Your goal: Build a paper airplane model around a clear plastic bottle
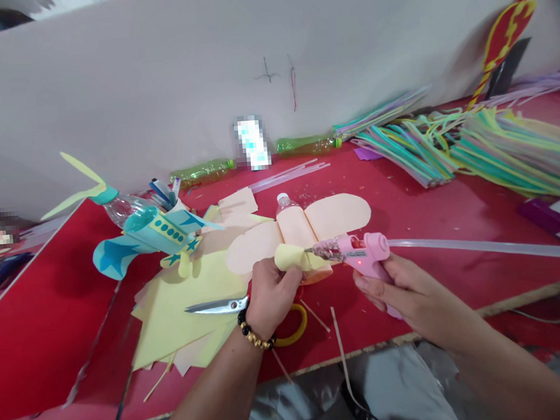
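My right hand (386,286) grips a pink glue gun (362,252), its small red light lit and a long clear glue stick (479,247) trailing from its back. The gun's nozzle meets a curled piece of yellow paper (290,256). Pinched between the thumb and fingers of my left hand (274,293) is that same yellow piece. Just behind it lies a plastic bottle (284,201) with a white cap, wrapped in peach paper (293,225) with rounded wings on both sides. Scissors (219,306) with a yellow handle rest partly under my left wrist.
A blue paper-and-bottle airplane (152,232) stands at left, beside a red panel (42,310). Yellow paper sheets (172,313) lie below it. Green bottles (304,145) and a pixelated upright rectangle (252,141) line the wall. Bundles of coloured sticks (510,149) fill the right back.
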`<state>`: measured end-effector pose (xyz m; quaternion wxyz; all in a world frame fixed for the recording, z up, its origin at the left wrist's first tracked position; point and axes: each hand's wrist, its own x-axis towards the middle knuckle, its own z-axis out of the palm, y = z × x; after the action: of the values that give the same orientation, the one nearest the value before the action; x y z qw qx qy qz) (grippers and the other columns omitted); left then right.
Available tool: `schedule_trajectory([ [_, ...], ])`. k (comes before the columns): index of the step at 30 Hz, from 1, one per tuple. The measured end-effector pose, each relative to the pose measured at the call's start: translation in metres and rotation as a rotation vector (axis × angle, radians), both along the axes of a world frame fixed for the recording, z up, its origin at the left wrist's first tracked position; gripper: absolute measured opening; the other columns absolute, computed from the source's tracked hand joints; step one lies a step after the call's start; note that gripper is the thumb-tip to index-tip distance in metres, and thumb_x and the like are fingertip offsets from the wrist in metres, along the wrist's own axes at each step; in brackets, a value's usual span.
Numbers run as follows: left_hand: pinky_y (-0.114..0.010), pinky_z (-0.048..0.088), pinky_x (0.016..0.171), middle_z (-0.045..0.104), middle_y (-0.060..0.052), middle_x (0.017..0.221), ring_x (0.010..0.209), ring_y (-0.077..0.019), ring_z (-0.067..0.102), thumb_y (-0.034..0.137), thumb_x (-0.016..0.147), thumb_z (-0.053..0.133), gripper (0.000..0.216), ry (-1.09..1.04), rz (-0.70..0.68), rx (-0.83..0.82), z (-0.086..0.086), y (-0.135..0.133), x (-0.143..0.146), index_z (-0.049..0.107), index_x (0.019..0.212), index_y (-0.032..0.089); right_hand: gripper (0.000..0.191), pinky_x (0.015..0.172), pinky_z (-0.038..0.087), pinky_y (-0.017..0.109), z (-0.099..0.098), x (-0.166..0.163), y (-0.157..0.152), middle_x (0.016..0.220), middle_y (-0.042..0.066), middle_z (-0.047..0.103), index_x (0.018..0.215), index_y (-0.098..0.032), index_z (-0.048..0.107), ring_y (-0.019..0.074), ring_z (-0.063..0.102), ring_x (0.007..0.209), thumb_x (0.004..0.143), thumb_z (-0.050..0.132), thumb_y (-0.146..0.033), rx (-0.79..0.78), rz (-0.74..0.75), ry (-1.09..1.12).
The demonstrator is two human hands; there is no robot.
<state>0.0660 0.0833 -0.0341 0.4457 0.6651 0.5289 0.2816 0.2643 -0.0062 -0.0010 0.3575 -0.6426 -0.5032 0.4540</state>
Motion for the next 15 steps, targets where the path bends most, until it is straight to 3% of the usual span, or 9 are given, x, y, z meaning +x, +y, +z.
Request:
schedule_trajectory([
  [15,-0.022,0.036,0.047,0.061,-0.003,0.053,0.057,-0.0161,0.058,0.028,0.072,0.054,0.022,-0.012,0.001,0.016,0.0000,0.0002,-0.0001,0.064,0.058,0.013,0.026,0.051,0.034,0.027,0.0038,0.0016,-0.0063,0.056,-0.004,0.045,0.083,-0.022,0.054,0.0128,0.040,0.051,0.087,0.051,-0.047,0.033,0.027,0.009],
])
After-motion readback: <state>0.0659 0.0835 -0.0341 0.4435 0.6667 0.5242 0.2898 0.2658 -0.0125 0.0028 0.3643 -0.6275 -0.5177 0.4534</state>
